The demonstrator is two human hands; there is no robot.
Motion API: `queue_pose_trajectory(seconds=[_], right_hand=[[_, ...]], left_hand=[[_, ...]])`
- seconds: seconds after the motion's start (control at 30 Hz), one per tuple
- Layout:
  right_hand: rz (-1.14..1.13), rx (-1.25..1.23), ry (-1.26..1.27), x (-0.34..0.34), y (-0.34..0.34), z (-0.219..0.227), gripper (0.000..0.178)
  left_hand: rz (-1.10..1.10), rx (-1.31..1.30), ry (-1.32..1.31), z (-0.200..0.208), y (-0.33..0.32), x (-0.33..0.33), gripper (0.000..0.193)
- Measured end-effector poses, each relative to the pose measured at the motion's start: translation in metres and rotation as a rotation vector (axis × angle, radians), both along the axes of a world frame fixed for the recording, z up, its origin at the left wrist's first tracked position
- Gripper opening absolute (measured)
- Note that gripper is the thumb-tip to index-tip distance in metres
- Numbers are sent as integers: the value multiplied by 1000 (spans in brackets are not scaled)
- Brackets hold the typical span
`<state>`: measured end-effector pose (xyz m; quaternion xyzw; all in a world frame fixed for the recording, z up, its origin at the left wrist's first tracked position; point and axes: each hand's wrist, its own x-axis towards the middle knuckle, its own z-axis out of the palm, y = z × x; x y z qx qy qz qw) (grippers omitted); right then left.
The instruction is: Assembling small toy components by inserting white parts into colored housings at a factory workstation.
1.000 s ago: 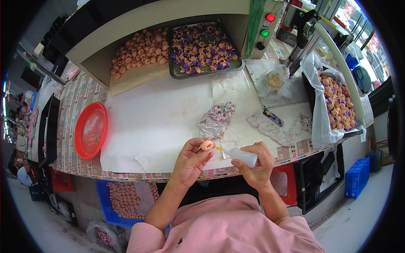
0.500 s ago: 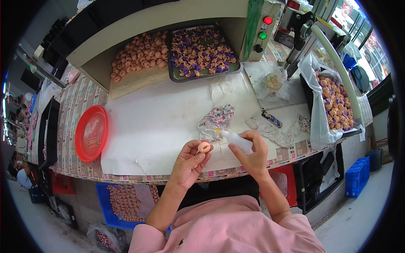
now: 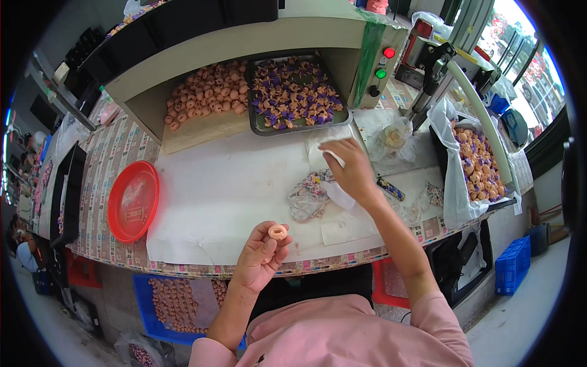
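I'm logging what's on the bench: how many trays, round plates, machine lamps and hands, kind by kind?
Metal tray of purple and tan pieces: 1
Red plate: 1
Lamps, red lamp and green lamp: 2
Hands, left hand holding a ring piece, right hand holding a white bottle: 2
Total: 6

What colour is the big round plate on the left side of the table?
The round plate is bright red, seen clearly in the head view.

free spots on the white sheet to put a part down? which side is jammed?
Bare: the white sheet between the red plate and the crumpled wrapper, below the metal tray. Crowded: the right side, with the right hand holding a white bottle, plastic bags and a lined bin.
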<state>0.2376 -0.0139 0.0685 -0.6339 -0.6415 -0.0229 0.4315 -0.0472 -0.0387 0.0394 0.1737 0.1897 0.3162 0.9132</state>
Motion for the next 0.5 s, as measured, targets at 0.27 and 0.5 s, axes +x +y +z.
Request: queue_pose_trajectory(seconds=[0.27,0.5], right_hand=[[-189,-373,-42,-5,127,3,18],[-150,-440,-132,6,158,-17,21]], left_hand=[[-67,-32,-10,10,-15,-4,31],[31,-74,-15,7,-19,-11,34]])
